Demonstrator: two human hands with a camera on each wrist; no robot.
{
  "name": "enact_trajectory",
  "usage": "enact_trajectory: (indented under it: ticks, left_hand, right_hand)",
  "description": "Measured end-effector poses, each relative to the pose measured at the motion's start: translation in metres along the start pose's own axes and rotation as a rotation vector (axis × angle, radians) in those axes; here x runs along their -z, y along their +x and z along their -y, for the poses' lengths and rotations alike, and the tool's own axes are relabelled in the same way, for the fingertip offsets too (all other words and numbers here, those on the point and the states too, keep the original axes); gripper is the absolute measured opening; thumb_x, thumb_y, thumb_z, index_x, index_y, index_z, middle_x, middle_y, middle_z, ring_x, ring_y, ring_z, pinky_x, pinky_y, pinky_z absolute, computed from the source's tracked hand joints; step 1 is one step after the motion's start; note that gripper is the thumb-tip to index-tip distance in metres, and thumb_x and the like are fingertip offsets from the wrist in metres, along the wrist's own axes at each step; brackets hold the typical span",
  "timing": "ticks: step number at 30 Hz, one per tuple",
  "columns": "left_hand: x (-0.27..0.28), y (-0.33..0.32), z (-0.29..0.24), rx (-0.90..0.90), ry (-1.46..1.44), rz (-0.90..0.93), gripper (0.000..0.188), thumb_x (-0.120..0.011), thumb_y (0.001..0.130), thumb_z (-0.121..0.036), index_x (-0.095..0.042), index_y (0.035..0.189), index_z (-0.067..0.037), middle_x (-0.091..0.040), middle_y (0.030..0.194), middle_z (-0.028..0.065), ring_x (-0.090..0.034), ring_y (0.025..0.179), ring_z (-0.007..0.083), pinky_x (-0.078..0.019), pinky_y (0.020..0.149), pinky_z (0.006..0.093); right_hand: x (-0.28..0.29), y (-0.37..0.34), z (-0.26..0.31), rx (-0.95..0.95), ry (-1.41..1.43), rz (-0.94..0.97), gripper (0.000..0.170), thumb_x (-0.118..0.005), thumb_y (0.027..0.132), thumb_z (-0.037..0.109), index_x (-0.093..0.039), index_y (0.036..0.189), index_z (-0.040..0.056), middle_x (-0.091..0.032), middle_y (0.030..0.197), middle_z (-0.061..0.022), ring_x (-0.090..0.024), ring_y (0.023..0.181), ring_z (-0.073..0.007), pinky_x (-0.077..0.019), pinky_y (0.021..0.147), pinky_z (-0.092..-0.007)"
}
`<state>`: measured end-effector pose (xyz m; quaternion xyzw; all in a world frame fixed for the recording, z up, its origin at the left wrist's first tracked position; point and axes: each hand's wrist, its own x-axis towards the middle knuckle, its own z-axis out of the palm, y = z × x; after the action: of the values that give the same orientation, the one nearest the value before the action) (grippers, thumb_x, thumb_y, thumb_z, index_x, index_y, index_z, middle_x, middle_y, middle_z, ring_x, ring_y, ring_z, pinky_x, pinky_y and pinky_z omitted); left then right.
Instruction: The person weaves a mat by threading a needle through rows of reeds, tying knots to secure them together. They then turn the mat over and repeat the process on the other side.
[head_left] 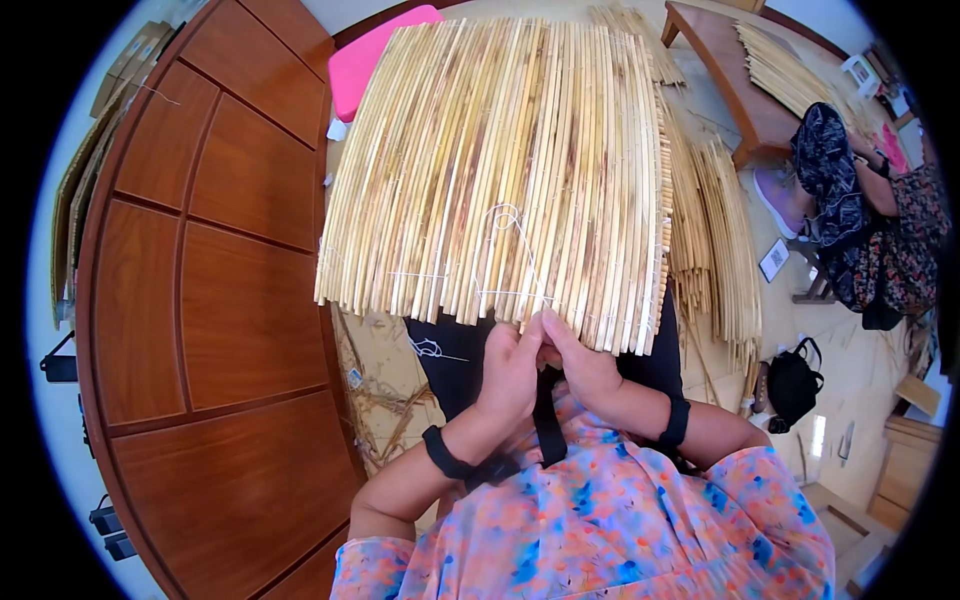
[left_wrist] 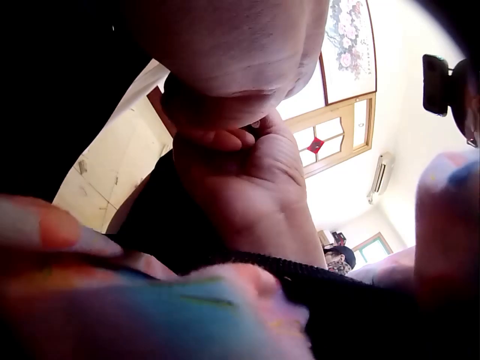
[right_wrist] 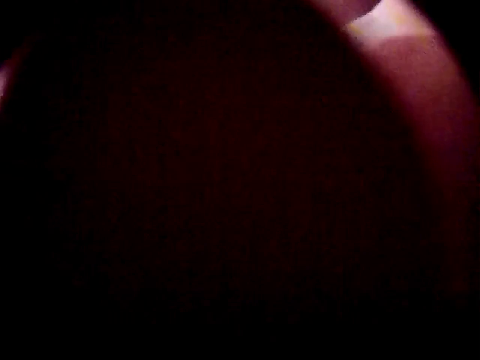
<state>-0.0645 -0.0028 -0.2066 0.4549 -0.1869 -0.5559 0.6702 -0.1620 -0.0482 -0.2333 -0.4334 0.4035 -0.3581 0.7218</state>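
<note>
A mat of straight pale reeds [head_left: 480, 150] lies tilted in front of the person, its lower edge over the lap. White thread [head_left: 515, 293] crosses the reeds near that edge, with a loose loop above it running down to the thumbs. The left hand [head_left: 510, 368] and right hand [head_left: 588, 370] meet at the lower edge, thumb tips together, pinching the thread's end. Their other fingers curl underneath, mostly hidden by the thumbs. In the left wrist view the left hand [left_wrist: 232, 60] overlaps the right hand [left_wrist: 255, 172]. The right wrist view is almost wholly dark.
Wooden cabinet panels [head_left: 250, 170] rise on the left. Reed bundles [head_left: 725, 240] lie on the floor at the right, near a black bag [head_left: 795, 385]. Another person [head_left: 870, 210] sits at the far right. A pink board [head_left: 365, 60] stands behind the mat, and loose thread [head_left: 430, 348] hangs over dark cloth.
</note>
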Motion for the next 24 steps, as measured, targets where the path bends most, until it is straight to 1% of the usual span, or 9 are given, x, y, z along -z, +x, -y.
enact_trajectory:
  ticks: [1,4,7,10,13,14,17,20,24]
  left_hand:
    - [0.002,0.000,-0.002,0.027,-0.014,0.043,0.023,-0.047,0.099,-0.016,-0.059,0.101,0.004,-0.064,0.097,0.0086,-0.063,0.086,0.0146,-0.0517,0.076,0.0294]
    - [-0.010,0.000,-0.010,0.027,-0.066,0.007,0.030,-0.051,0.098,-0.022,-0.059,0.085,0.004,-0.063,0.077,0.0077,-0.060,0.067,0.0126,-0.0482,0.060,0.0253]
    - [-0.008,-0.005,-0.021,0.100,-0.060,0.015,0.029,-0.050,0.097,-0.021,-0.059,0.084,0.003,-0.064,0.080,0.0087,-0.061,0.070,0.0135,-0.0485,0.061,0.0256]
    - [0.006,-0.011,-0.045,0.171,0.420,0.152,0.026,-0.052,0.096,-0.019,-0.062,0.085,0.003,-0.064,0.077,0.0075,-0.062,0.068,0.0128,-0.0488,0.059,0.0250]
    - [0.014,-0.021,-0.075,0.102,0.856,0.219,0.021,-0.052,0.096,-0.016,-0.062,0.097,0.002,-0.063,0.079,0.0064,-0.060,0.067,0.0097,-0.0484,0.058,0.0216]
    - [0.017,-0.023,-0.078,-0.069,0.792,0.139,0.016,-0.054,0.094,-0.011,-0.064,0.094,0.002,-0.062,0.078,0.0053,-0.059,0.064,0.0082,-0.0479,0.058,0.0212]
    - [0.006,-0.018,-0.097,-0.440,1.025,0.049,0.011,-0.058,0.090,-0.006,-0.063,0.096,0.002,-0.062,0.079,0.0064,-0.059,0.064,0.0103,-0.0474,0.057,0.0233]
    - [0.005,0.002,-0.117,-0.631,1.241,0.054,0.012,-0.060,0.089,-0.006,-0.062,0.098,0.002,-0.061,0.082,0.0094,-0.060,0.067,0.0140,-0.0472,0.057,0.0252]
    - [0.000,0.021,-0.156,-0.679,1.376,0.010,0.015,-0.062,0.085,-0.006,-0.061,0.099,0.001,-0.060,0.089,0.0125,-0.061,0.077,0.0203,-0.0478,0.057,0.0277]
  right_hand:
    - [0.000,0.001,-0.001,-0.009,0.001,-0.011,0.024,-0.056,0.096,0.023,-0.060,0.107,0.0018,-0.063,0.094,-0.0048,-0.061,0.077,-0.0129,-0.0520,0.067,-0.0264]
    - [-0.004,0.000,0.006,-0.086,0.121,-0.054,0.023,-0.057,0.095,0.022,-0.060,0.106,0.0026,-0.063,0.092,-0.0052,-0.060,0.075,-0.0127,-0.0514,0.066,-0.0261]
    - [-0.009,-0.007,0.030,-0.147,0.162,-0.013,0.029,-0.063,0.092,0.025,-0.062,0.111,0.0031,-0.063,0.099,-0.0034,-0.060,0.083,-0.0115,-0.0500,0.072,-0.0258]
    - [-0.004,-0.006,0.024,-0.147,0.117,-0.001,0.029,-0.064,0.091,0.024,-0.061,0.110,0.0021,-0.063,0.098,-0.0028,-0.058,0.083,-0.0112,-0.0490,0.073,-0.0264]
    - [-0.011,-0.006,0.023,0.049,0.038,-0.153,0.029,-0.065,0.090,0.023,-0.061,0.110,0.0016,-0.062,0.098,-0.0029,-0.057,0.084,-0.0114,-0.0484,0.074,-0.0269]
    - [-0.014,-0.006,0.023,0.062,0.042,-0.154,0.029,-0.066,0.090,0.022,-0.061,0.110,0.0014,-0.062,0.098,-0.0030,-0.057,0.084,-0.0116,-0.0485,0.074,-0.0269]
    - [-0.013,-0.005,0.021,0.081,0.059,-0.165,0.029,-0.067,0.088,0.018,-0.061,0.110,0.0008,-0.062,0.099,-0.0033,-0.058,0.085,-0.0120,-0.0486,0.075,-0.0270]
    - [-0.009,0.001,0.017,0.124,0.079,-0.183,0.030,-0.068,0.086,0.014,-0.060,0.111,-0.0001,-0.062,0.101,-0.0041,-0.058,0.088,-0.0126,-0.0488,0.078,-0.0273]
    - [-0.002,-0.004,0.028,0.155,0.038,-0.196,0.033,-0.070,0.083,0.012,-0.059,0.111,-0.0010,-0.062,0.102,-0.0053,-0.059,0.089,-0.0145,-0.0493,0.079,-0.0281]
